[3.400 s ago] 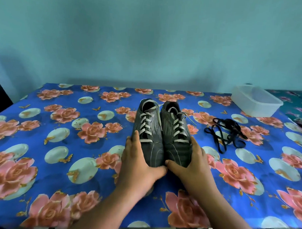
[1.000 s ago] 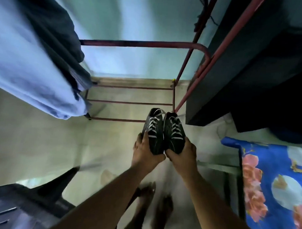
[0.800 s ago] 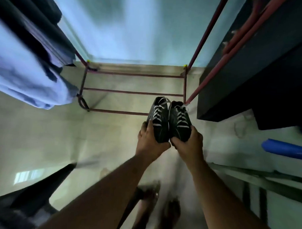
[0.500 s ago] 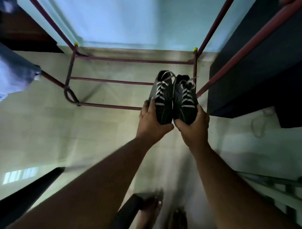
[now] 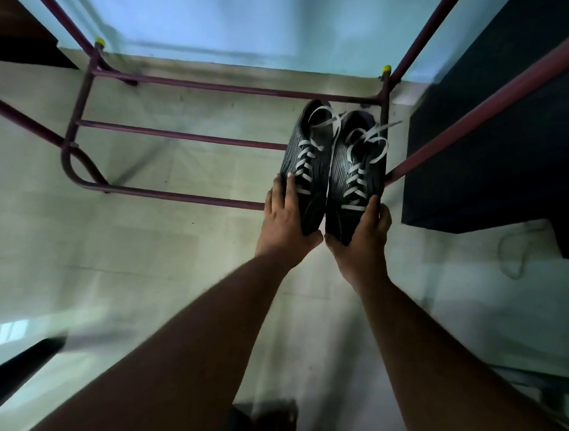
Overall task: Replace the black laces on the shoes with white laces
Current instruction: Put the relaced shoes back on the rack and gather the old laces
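Nearest the camera, the toes of the two shoes [image 5: 334, 172] are gripped side by side, the left hand [image 5: 284, 220] curled round one and the right hand [image 5: 361, 232] round the other. White laces [image 5: 359, 172] are threaded through both. Beyond and beneath the shoes, a maroon metal rack [image 5: 182, 134] is seen on the floor.

a maroon metal rack [image 5: 182, 134] with three horizontal rails and yellow-capped posts stands on the pale tiled floor [image 5: 114, 241] against a light blue wall [image 5: 235, 20], while a large dark block-like piece of furniture [image 5: 505, 142] sits just to its right.
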{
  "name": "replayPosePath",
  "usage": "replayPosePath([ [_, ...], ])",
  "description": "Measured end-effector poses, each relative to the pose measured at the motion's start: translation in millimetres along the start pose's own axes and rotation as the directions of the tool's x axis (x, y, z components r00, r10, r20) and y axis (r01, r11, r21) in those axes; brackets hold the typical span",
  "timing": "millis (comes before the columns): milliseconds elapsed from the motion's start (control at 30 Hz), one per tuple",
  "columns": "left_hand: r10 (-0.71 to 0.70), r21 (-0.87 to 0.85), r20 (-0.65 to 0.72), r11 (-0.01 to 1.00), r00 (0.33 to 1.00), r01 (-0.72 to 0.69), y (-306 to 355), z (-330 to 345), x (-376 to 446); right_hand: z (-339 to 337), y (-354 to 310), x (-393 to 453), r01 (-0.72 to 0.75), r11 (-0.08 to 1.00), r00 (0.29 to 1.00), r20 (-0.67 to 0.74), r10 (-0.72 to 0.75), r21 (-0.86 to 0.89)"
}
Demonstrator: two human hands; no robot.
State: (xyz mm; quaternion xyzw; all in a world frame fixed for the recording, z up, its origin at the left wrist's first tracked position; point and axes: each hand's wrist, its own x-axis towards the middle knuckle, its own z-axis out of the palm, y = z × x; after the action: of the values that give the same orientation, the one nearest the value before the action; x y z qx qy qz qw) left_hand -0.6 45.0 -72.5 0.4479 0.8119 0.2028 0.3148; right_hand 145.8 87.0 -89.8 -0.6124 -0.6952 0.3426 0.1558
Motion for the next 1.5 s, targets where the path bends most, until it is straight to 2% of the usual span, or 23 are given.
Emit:
replayPosePath([
  [167, -0.039, -0.02, 0.072, 0.999, 0.997, 0.04, -7.2, 3.3, 6.0, 1.9, -3.5, 7.4, -0.068, 0.997, 0.997, 0.045, 0.067, 0.025],
  [333, -0.079, -0.083, 0.125, 0.992, 0.989, 0.09, -5.2, -12.7, 5.6, -10.5, -13.5, 20.9, -0.16, 0.986, 0.964, 0.208, 0.166, -0.047],
  [433, -0.129, -0.122, 0.156, 0.981, 0.979, 0.149, 6.1, -24.8, -3.8, -26.5, -25.2, 21.2, -0.167, 0.984, 0.952, 0.249, 0.177, -0.059],
  [567, -0.121, -0.217, 0.143, 0.964, 0.982, 0.151, 35.4, -52.0, -23.8, -52.7, -52.4, 7.5, -0.185, 0.982, 0.957, 0.232, 0.174, 0.028],
  [700, -0.135, -0.373, 0.129, 0.911, 0.982, 0.174, 65.8, -84.3, -54.1, -90.3, -86.5, -17.7, -0.276, 0.943, 0.952, 0.184, 0.243, 0.185],
  [900, -0.093, -0.471, 0.165, 0.867, 0.982, 0.161, 139.1, -163.1, -117.1, -186.7, -163.8, -71.9, -0.37, 0.858, 0.928, 0.193, 0.32, 0.357],
  [1033, -0.077, -0.494, 0.151, 0.857, 0.986, 0.143, 204.9, -224.6, -162.9, -261.8, -221.0, -113.0, -0.345, 0.836, 0.939, 0.167, 0.302, 0.427],
  [1133, -0.015, -0.486, 0.165, 0.869, 0.986, 0.094, 249.3, -260.2, -201.8, -313.1, -248.1, -145.1, -0.32, 0.825, 0.947, 0.144, 0.287, 0.465],
  [1267, 0.026, -0.464, 0.189, 0.884, 0.982, 0.066, 312.2, -308.0, -251.9, -385.8, -282.2, -189.5, -0.352, 0.796, 0.934, 0.129, 0.334, 0.493],
  [1500, 0.145, -0.396, 0.262, 0.918, 0.954, -0.031, 401.9, -357.4, -336.5, -504.7, -316.4, -275.8, -0.258, 0.806, 0.94, -0.054, 0.337, 0.533],
])
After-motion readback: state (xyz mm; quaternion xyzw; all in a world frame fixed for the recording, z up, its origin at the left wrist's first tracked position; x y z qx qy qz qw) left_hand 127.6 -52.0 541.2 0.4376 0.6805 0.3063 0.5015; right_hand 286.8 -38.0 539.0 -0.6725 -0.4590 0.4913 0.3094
